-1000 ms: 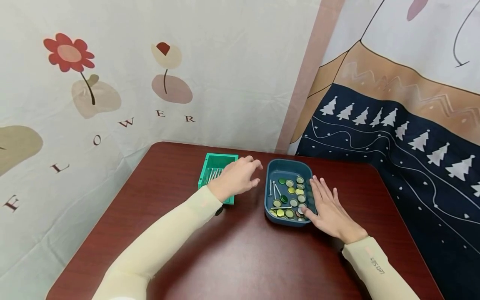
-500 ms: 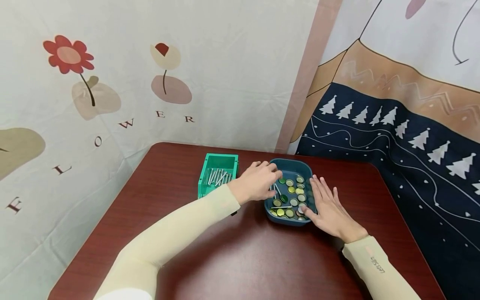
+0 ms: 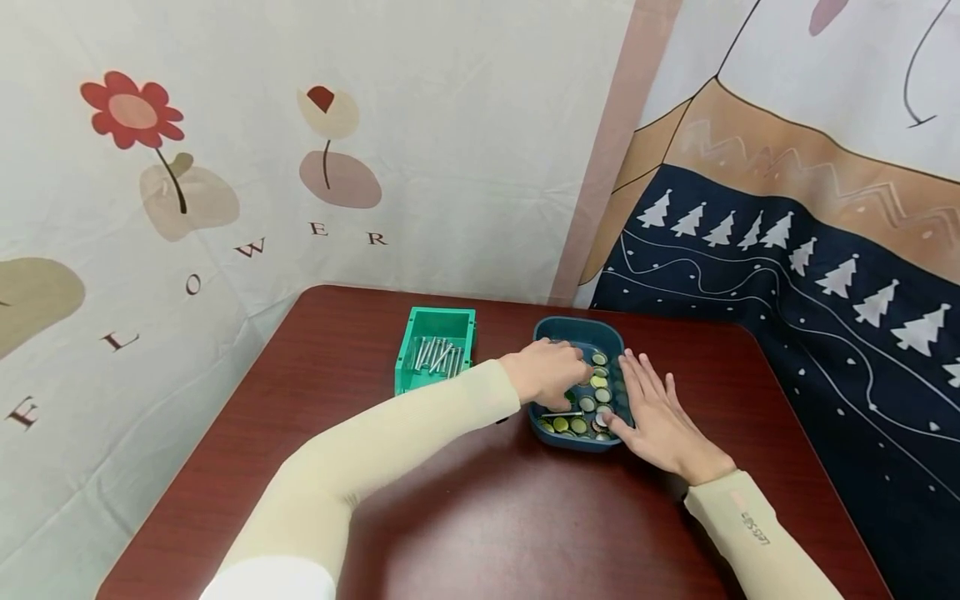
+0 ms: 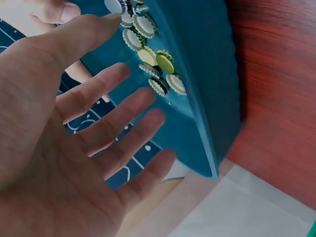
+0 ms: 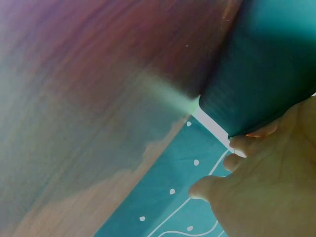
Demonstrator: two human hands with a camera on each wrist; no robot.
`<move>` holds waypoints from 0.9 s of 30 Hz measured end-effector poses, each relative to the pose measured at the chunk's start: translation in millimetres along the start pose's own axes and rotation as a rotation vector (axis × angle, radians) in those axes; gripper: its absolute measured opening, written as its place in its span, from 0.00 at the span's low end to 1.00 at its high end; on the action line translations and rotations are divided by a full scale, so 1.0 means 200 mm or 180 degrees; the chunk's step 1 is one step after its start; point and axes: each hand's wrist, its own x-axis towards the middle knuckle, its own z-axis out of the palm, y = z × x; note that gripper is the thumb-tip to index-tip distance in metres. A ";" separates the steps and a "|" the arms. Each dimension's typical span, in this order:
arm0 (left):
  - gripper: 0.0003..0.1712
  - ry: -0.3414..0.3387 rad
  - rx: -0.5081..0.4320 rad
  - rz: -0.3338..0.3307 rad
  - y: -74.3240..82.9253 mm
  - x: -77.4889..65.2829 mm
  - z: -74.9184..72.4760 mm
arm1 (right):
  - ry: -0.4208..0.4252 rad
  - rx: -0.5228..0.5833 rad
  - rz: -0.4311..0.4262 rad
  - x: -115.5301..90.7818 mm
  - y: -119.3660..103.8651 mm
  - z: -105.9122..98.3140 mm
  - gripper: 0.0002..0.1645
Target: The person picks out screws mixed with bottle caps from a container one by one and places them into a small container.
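My left hand (image 3: 551, 371) reaches into the left part of a blue tray (image 3: 577, 444) of bottle caps (image 3: 603, 396) and a few silver nails (image 3: 561, 414). Its fingers point down over the contents and hide some of them. The left wrist view shows its fingers spread apart, nothing between them, near the caps (image 4: 133, 38). My right hand (image 3: 671, 433) lies along the tray's right side, fingers straight against the outer wall, thumb over the rim. Left of the tray, a green bin (image 3: 442, 313) holds several long silver nails (image 3: 435, 354).
Both containers stand near the back of a dark red-brown table (image 3: 480, 517). A pale printed cloth (image 3: 465, 167) hangs behind, and a navy one with white trees (image 3: 750, 275) hangs at the right. My left forearm crosses in front of the green bin.
My left hand has moved right from over the green bin into the blue tray, uncovering the nails in the bin. My right hand has stayed at the tray's side.
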 end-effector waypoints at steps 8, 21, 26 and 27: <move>0.13 -0.0342 0.0026 0.0020 0.05 0.09 -0.01 | 0.0019 -0.0039 -0.0028 -0.01 0.00 -0.01 0.61; 0.13 -0.0624 0.0345 -0.0094 0.11 0.27 0.12 | 0.0037 -0.0014 -0.0026 -0.01 -0.02 -0.01 0.60; 0.14 -0.0733 0.0427 -0.0112 0.12 0.27 0.12 | 0.0025 -0.0001 -0.0001 -0.01 -0.02 -0.01 0.61; 0.13 -0.0754 0.0408 -0.0121 0.11 0.27 0.12 | 0.0021 0.0001 0.0002 -0.01 -0.02 0.00 0.61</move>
